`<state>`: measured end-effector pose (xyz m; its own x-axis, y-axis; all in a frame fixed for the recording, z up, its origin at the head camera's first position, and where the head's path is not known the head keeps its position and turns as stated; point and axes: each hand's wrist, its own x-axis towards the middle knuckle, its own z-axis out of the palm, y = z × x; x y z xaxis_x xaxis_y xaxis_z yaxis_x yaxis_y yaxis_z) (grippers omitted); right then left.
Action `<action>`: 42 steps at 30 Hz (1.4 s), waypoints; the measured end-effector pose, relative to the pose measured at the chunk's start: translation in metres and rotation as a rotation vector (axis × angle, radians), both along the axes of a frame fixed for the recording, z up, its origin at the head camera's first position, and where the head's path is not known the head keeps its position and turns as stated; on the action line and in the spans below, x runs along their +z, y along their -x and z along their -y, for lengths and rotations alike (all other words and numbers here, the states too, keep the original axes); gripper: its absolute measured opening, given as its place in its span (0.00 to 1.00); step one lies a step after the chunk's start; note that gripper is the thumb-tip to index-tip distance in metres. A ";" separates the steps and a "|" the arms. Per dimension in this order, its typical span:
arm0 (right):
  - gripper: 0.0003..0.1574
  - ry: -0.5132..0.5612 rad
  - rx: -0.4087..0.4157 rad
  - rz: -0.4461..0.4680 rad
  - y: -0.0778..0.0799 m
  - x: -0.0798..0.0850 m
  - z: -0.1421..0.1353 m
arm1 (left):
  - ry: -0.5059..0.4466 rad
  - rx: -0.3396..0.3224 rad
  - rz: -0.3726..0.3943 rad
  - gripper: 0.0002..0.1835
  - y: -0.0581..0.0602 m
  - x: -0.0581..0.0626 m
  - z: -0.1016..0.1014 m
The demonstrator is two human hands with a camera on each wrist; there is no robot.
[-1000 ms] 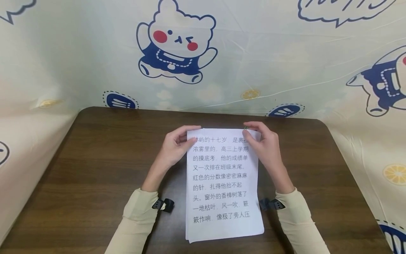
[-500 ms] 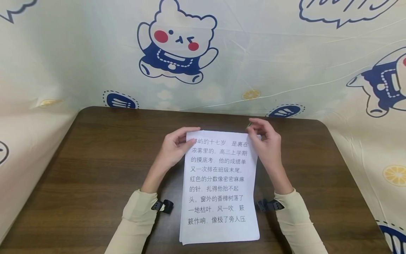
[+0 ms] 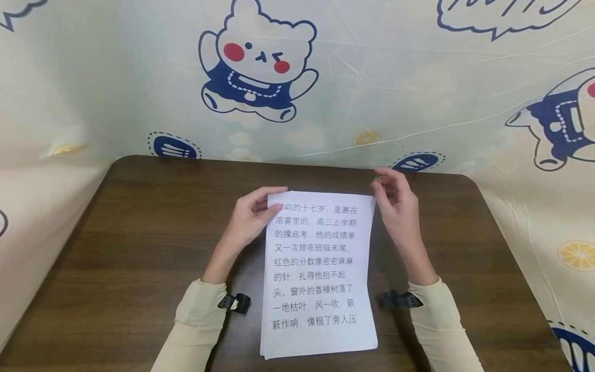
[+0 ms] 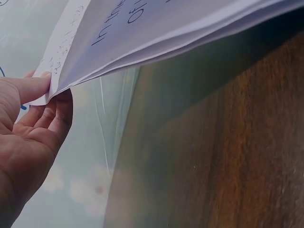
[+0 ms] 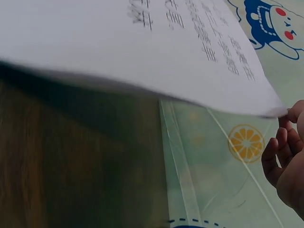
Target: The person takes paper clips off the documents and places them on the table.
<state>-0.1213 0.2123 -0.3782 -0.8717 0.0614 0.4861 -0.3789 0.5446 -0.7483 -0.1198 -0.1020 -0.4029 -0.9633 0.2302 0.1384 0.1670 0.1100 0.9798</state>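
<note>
Nearest are two pale cream sleeves, the left one (image 3: 186, 330) and the right one (image 3: 443, 330), each with a dark wrist strap at its cuff. Between the forearms is the stack of white sheets (image 3: 316, 289), printed side up, its lower edges slightly out of line. It covers a middle strip of the brown wooden table (image 3: 116, 268); both wrist views show a dark shadow beneath its sides, so it is raised there.

Farther up, the left hand (image 3: 251, 214) pinches the stack's upper left corner, thumb on top and fingers behind; the thumb overlaps the start of the first printed line. The right hand (image 3: 400, 206) is at the upper right corner, its thumb and index finger pinching a small green object (image 3: 375, 180). Those fingertips hide most of it, and how they meet the corner is unclear.

Beyond the table's rounded far edge hangs a pale patterned cloth (image 3: 372, 77), with a winking bear (image 3: 260, 67), blue ovals and an orange slice (image 3: 367, 138).
</note>
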 end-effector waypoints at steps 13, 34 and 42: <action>0.20 -0.052 -0.042 0.065 -0.011 0.000 -0.027 | 0.026 0.029 0.012 0.21 0.001 -0.002 0.006; 0.17 -0.267 -0.032 0.317 -0.031 -0.017 -0.077 | 0.045 0.043 0.022 0.21 0.000 -0.003 0.006; 0.18 -0.377 0.035 0.495 -0.035 -0.026 -0.090 | 0.044 0.038 0.013 0.21 0.000 -0.004 0.005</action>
<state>-0.0867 0.3021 -0.4044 -0.9977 -0.0682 0.0069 -0.0587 0.7989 -0.5986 -0.1201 -0.1074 -0.4066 -0.9731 0.1988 0.1165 0.1494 0.1593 0.9759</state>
